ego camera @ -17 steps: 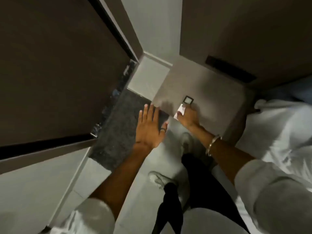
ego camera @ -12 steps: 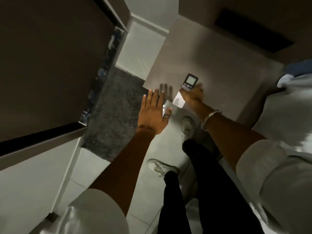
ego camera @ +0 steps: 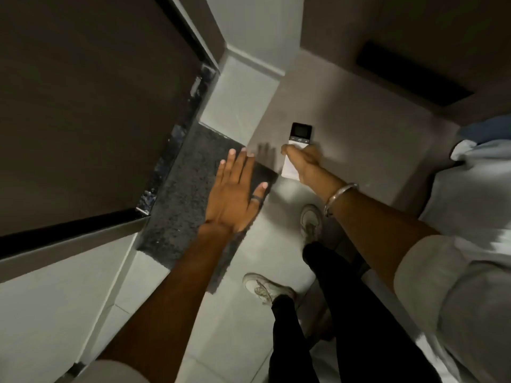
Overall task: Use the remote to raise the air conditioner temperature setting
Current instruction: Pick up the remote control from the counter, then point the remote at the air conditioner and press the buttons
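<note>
- The remote [ego camera: 297, 146] is in your right hand [ego camera: 305, 163], held out in front of you over the near edge of the grey-brown tabletop [ego camera: 359, 128]. It is a slim white body with a dark top end that carries a small screen, and that end points away from you.
- Your right hand is wrapped around the remote's lower half, fingers closed on it, with the thumb lying across the white face just below the row of buttons. The buttons are too small to tell apart, and you cannot tell whether the thumb is pressing one.
- A metal bangle [ego camera: 338, 197] sits on your right wrist, and a pale rolled sleeve [ego camera: 442, 286] covers the upper forearm.
- Your left hand [ego camera: 235, 194] hovers flat, palm down, fingers straight and close together with the thumb held out to the side. It holds nothing and is apart from the remote, to its left. A dark ring [ego camera: 255, 199] is on the thumb.
- Under the left hand lies a dark speckled mat [ego camera: 179, 200] on the pale tiled floor [ego camera: 243, 106].
- A shadow of fingers falls on the tabletop's near corner, between your two hands.
- Below, your two pale shoes [ego camera: 265, 290] and dark trousers [ego camera: 345, 313] stand on the tiles.
- A dark panel [ego camera: 83, 106] fills the left of the view; white bedding [ego camera: 470, 194] shows at the right edge.
</note>
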`<move>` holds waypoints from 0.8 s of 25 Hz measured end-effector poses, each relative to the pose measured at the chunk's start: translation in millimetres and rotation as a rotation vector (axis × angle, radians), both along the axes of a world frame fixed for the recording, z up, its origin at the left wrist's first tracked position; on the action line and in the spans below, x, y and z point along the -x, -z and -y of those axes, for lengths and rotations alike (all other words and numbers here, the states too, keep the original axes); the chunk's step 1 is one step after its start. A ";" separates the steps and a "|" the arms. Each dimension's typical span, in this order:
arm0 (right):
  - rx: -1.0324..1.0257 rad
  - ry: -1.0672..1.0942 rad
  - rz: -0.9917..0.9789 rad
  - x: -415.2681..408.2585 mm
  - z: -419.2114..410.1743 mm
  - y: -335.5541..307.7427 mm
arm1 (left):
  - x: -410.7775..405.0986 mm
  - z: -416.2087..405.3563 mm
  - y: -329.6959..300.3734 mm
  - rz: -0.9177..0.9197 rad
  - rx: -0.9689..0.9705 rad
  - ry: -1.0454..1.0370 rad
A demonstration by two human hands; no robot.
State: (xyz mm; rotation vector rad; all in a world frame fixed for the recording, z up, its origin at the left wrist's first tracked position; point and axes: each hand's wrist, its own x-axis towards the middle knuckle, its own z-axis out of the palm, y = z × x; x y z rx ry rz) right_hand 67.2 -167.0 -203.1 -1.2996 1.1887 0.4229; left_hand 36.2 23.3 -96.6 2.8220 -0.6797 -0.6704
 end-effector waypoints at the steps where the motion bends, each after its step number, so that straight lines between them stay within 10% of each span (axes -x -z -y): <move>1: -0.039 -0.053 0.049 -14.1 -10.2 -41.8 | -9.0 -12.1 -37.0 0.067 0.000 -0.027; 12: -0.420 -0.707 1.220 -39.8 -210.1 -599.4 | 0.4 -205.1 -528.2 1.238 -0.008 -0.363; 20: -0.433 -0.949 1.750 39.8 -287.5 -838.1 | 95.4 -285.5 -741.5 1.778 -0.112 -0.497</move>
